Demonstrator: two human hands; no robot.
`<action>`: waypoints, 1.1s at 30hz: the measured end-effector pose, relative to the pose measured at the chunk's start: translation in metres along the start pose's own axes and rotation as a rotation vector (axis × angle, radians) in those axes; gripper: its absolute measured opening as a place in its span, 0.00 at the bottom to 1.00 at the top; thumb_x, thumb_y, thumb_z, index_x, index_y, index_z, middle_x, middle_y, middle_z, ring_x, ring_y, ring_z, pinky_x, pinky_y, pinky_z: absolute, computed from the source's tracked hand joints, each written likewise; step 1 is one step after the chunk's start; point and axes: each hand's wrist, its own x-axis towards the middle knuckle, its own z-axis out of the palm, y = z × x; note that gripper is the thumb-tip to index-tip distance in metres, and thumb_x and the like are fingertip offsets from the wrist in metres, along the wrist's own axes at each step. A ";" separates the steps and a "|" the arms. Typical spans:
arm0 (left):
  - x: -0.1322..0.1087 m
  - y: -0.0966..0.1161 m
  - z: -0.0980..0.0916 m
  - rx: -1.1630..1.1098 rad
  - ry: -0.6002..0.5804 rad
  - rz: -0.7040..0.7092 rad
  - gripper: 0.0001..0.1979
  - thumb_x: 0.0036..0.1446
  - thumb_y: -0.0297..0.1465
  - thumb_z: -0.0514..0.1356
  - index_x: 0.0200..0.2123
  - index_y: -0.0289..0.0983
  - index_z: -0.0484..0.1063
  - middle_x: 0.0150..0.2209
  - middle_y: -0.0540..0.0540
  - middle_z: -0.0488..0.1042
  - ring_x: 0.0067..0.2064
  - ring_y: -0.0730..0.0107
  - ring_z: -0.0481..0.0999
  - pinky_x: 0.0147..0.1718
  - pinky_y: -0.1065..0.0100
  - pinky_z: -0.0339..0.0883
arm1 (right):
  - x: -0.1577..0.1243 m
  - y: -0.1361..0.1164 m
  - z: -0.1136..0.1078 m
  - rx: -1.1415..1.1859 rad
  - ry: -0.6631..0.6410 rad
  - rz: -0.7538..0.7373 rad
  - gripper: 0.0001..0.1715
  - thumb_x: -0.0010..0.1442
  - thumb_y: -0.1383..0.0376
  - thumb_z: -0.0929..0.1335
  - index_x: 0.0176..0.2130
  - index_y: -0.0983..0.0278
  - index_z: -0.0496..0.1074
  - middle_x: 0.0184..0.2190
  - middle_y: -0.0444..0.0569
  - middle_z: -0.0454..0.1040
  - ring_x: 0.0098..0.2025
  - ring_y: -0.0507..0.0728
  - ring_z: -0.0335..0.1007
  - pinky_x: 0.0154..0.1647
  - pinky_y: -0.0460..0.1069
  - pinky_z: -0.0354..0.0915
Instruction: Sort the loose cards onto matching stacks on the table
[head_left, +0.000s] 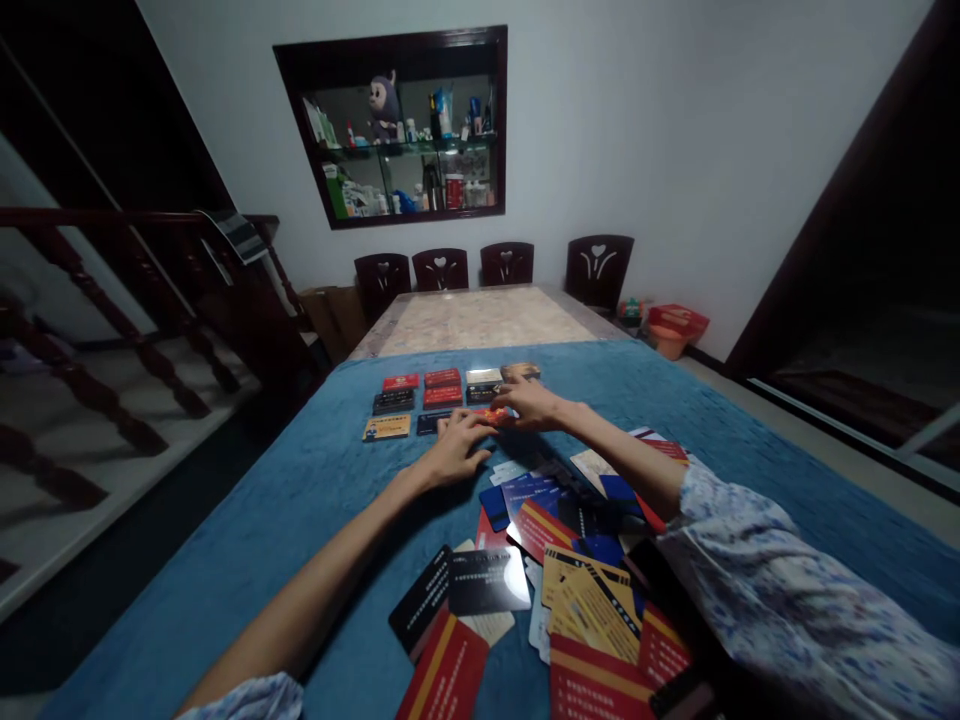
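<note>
Several small rows of cards lie on the blue cloth ahead of me. My left hand (459, 448) rests low with its fingers stretched out and the thumb apart, its fingertips at the near left edge of a red-and-orange card (495, 416). From the right, my right hand (529, 402) reaches over that card with bent fingers closed at its far side. Just beyond are a black card stack (480, 393) and a brownish card stack (523, 370). A dark card (430, 424) lies left of my left hand, partly covered by it. Further left is a yellow card (387, 427).
A loose heap of mixed cards spreads under my right forearm, with yellow cards (592, 605), a black card (487, 580) and red cards (446, 670). Red stacks (442, 390) stand in the rows. Dark chairs (440, 270) line the table's far end (472, 315).
</note>
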 end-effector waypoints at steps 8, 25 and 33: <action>-0.009 0.025 0.018 -0.148 -0.060 0.018 0.25 0.59 0.42 0.62 0.58 0.43 0.70 0.60 0.41 0.67 0.61 0.48 0.58 0.58 0.44 0.52 | -0.051 0.007 0.027 0.129 0.024 -0.007 0.22 0.59 0.59 0.69 0.53 0.59 0.76 0.51 0.56 0.74 0.53 0.67 0.61 0.48 0.57 0.61; -0.006 0.021 0.038 0.087 0.049 -0.145 0.23 0.64 0.36 0.54 0.62 0.50 0.64 0.63 0.42 0.61 0.62 0.47 0.55 0.58 0.40 0.52 | -0.069 -0.005 0.048 0.303 0.088 -0.184 0.15 0.59 0.60 0.70 0.46 0.60 0.79 0.44 0.53 0.75 0.47 0.61 0.65 0.52 0.56 0.62; -0.004 0.015 0.035 -0.048 0.171 -0.167 0.15 0.60 0.25 0.55 0.45 0.44 0.77 0.52 0.45 0.73 0.57 0.56 0.62 0.56 0.51 0.55 | -0.070 -0.008 0.055 0.249 0.103 -0.129 0.19 0.63 0.57 0.67 0.52 0.54 0.77 0.49 0.53 0.74 0.51 0.64 0.63 0.53 0.60 0.61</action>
